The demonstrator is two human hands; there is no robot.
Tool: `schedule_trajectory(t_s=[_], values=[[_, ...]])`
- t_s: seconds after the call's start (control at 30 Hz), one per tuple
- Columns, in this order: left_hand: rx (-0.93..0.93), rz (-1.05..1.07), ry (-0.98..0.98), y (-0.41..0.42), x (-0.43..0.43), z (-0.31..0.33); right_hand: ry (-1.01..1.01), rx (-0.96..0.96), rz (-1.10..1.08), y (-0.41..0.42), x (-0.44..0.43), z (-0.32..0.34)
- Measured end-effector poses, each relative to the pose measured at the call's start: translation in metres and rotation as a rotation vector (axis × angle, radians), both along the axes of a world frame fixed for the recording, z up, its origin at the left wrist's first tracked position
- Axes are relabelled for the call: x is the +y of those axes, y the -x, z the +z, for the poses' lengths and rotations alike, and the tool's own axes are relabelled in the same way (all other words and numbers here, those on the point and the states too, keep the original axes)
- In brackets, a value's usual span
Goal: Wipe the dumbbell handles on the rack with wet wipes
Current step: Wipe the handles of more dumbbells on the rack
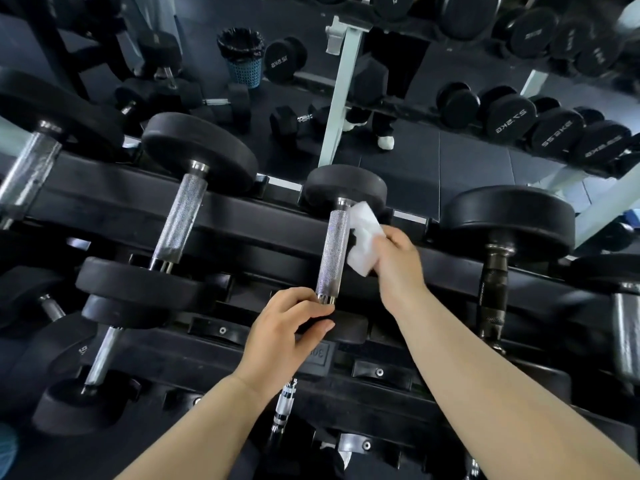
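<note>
Fingers (393, 237) of the right hand (398, 261) are pinched together on a folded white wet wipe (363, 237), pressing it against the right side of a knurled chrome dumbbell handle (332, 251). From there the wrist bends back and the bare forearm runs down to the lower right corner. Across the bar, the left hand (280, 337) curls its fingers and thumb around the near black head (346, 329) of the same dumbbell, gripping its edge just below the handle's lower collar; its forearm leads down to the bottom edge. The handle lies tilted, its far end meeting a round black head (346, 185), and the dumbbell rests on the upper tier of a black rack (242, 216). A similar dumbbell (180, 216) sits beside it to the left, a darker-handled one (495, 271) to the right
</note>
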State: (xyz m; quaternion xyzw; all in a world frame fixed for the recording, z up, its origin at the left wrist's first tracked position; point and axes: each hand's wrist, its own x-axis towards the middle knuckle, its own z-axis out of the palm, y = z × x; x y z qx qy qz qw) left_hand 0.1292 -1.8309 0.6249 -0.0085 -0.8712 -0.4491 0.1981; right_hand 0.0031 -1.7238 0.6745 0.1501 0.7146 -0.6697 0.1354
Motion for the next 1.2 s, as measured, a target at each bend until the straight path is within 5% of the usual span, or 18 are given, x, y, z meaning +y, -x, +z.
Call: schedule_trajectory(t_s=[0.17,0.33,0.57,0.83,0.97,1.2], values=[[0.002,0.0,-0.007,0.001,-0.003,-0.001,-0.183,0.089,0.254,-0.004,-0.008,-0.002],[0.007,-0.008,-0.011,0.001,-0.003,-0.003,-0.213,-0.043,0.43,-0.022,0.012,-0.012],[0.001,-0.011,-0.021,0.003,-0.003,-0.002,-0.098,0.056,0.159,0.008,-0.012,-0.005],[0.011,-0.013,-0.009,0.003,-0.003,-0.004,-0.116,0.026,0.343,-0.017,0.009,-0.019],[0.023,-0.005,-0.005,0.003,-0.002,-0.005,0.02,0.025,0.091,0.0,-0.007,-0.017],[0.027,0.004,-0.017,0.003,-0.002,-0.006,-0.185,0.08,0.316,-0.033,0.019,-0.014]])
